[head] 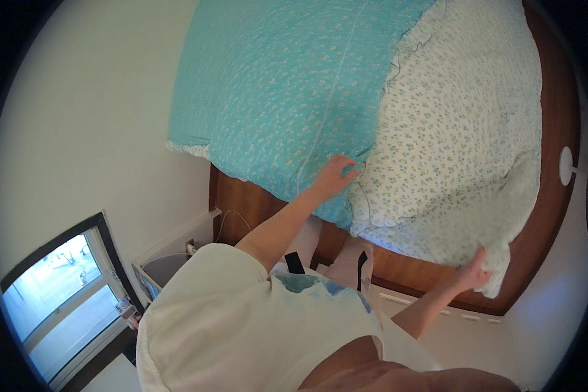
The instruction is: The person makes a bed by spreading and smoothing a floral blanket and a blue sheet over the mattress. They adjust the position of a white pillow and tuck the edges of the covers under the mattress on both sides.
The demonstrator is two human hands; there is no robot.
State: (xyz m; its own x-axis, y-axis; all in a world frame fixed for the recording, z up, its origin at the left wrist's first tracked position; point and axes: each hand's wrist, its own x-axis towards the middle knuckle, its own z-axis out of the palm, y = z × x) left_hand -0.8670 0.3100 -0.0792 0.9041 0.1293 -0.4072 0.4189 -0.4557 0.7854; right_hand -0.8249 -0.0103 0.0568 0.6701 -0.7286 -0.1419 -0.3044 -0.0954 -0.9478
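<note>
A turquoise quilt with small white flowers (pixel 284 88) covers the left part of a wooden bed. To its right lies a white quilt with small green and blue flowers (pixel 441 127), its right lower part creased and raised. My left hand (pixel 337 175) is at the turquoise quilt's right edge, beside the white quilt, thumb and fingers curved apart. My right hand (pixel 474 272) grips the lower right corner of the white quilt. Thin cords run along the border between the two quilts.
The wooden bed frame (pixel 549 215) shows along the right and near sides. A white round object (pixel 566 166) is at the frame's right edge. A pale wall (pixel 98 112) stands at the left, with a dark-framed window (pixel 61 289) below. An open box (pixel 164 267) is near my left arm.
</note>
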